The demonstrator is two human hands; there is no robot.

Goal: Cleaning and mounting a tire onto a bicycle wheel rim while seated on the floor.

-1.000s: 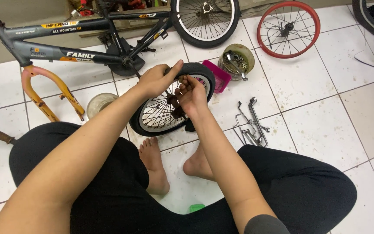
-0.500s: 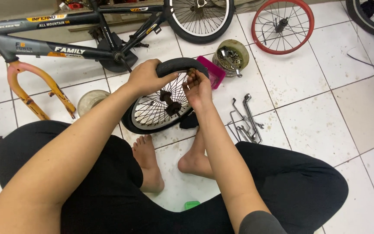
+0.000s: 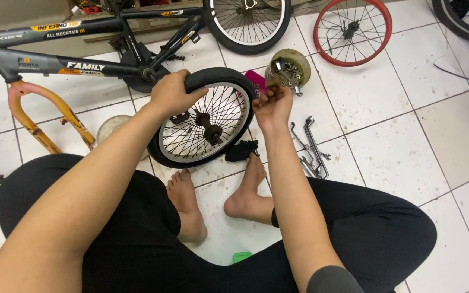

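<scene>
The small bicycle wheel (image 3: 204, 119) with a black tyre and silver spokes stands tilted on the white tiled floor (image 3: 397, 146), just in front of the person's bare feet (image 3: 213, 195). The left hand (image 3: 172, 95) is closed around the top of the tyre and holds the wheel up. The right hand (image 3: 272, 106) is raised just beside the right edge of the wheel, the fingers loosely bent and half open; it seems to pinch something small at the fingertips, but what it is cannot be told. A black cloth (image 3: 241, 150) lies on the floor under the lower right part of the wheel, touching the right foot. To the right of it a few metal wrenches (image 3: 311, 149) lie together on the tiles. Beyond the right hand there is a round yellowish container (image 3: 289, 68) with small metal parts inside, and a pink object (image 3: 255, 80) is partly hidden between it and the wheel. Farther away lie a dark bicycle frame (image 3: 82, 59) with an orange fork (image 3: 44, 116), a second black wheel (image 3: 247, 24) and a red rim (image 3: 352, 30). A small green thing (image 3: 241, 256) lies between the person's legs.
</scene>
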